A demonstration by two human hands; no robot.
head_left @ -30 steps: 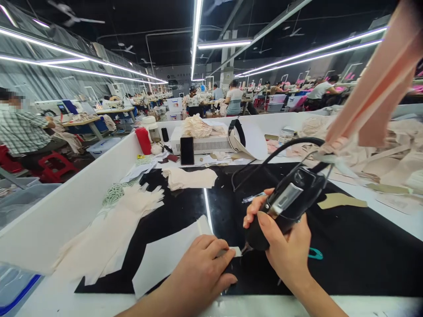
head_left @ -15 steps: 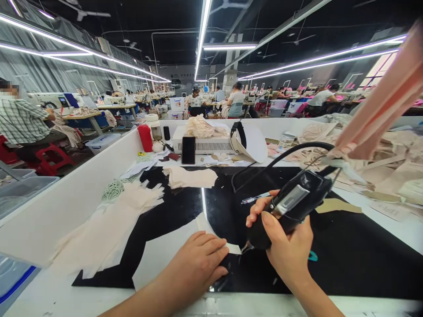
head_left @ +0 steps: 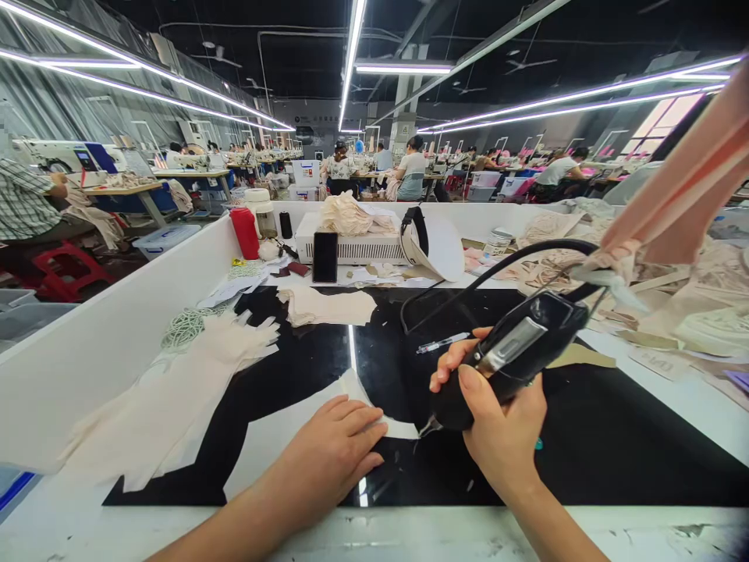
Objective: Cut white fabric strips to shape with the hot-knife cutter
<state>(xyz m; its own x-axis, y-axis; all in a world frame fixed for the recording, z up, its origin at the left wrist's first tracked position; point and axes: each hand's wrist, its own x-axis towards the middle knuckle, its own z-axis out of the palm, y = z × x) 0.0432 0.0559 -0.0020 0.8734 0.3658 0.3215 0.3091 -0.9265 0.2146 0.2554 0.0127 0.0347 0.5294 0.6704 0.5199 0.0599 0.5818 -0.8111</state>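
in the head view, two hands are working over one black mat lying on the white desk. the left hand is lying palm down with its fingers spread flat, pressing on one white fabric piece at the near middle of the mat; its forearm is coming in from the lower left. the right hand is wrapped tight around one black handheld cutter, thumb lying along the top of the body, wrist bent so the tool is tilting down to the left. the cutter's tip is sitting at the right end of the white fabric piece, just beside the left fingertips; whether the tip is actually touching the cloth is hard to tell at this angle. one black cord is looping from the back of the cutter up and over the mat. one pen is lying on the mat just behind the right hand. two cream fabric stacks are resting farther back, a larger one at the left edge of the mat and a smaller one near its far edge. one red bottle, one dark phone standing upright and one white box are lining the far side of the desk. a pink strip is hanging in at the upper right. other people are sitting at sewing stations well beyond the desk.
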